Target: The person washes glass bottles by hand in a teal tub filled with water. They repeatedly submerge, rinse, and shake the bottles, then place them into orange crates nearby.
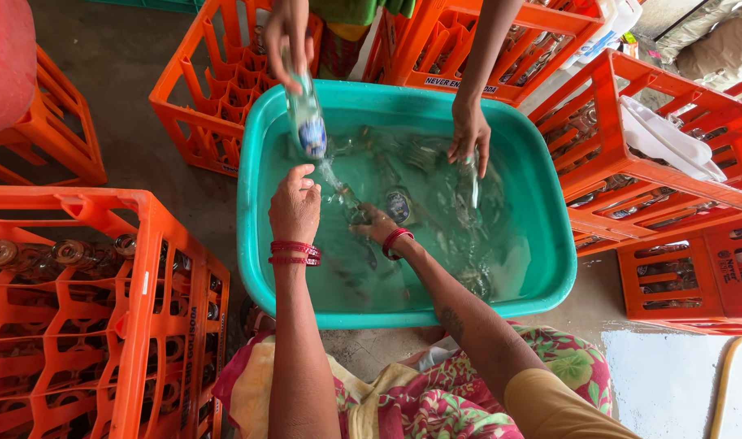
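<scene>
A teal plastic tub (550,244) full of water holds several clear glass bottles. My left hand (294,205), with red bangles at the wrist, is curled over the tub's left side around the neck end of a clear glass bottle (342,193). My right hand (377,225) is under the water, gripping the same bottle near its labelled body (398,203). Across the tub, a co-worker's hand (288,36) holds a labelled bottle (308,118) above the water. Their other hand (469,134) reaches into the water onto a sunken bottle (467,191).
Orange plastic crates ring the tub: one with bottles at my left (135,325), two at the back (216,106) (542,41), several stacked at the right (672,187). My patterned skirt (436,398) is below. The concrete floor is wet at the right (663,382).
</scene>
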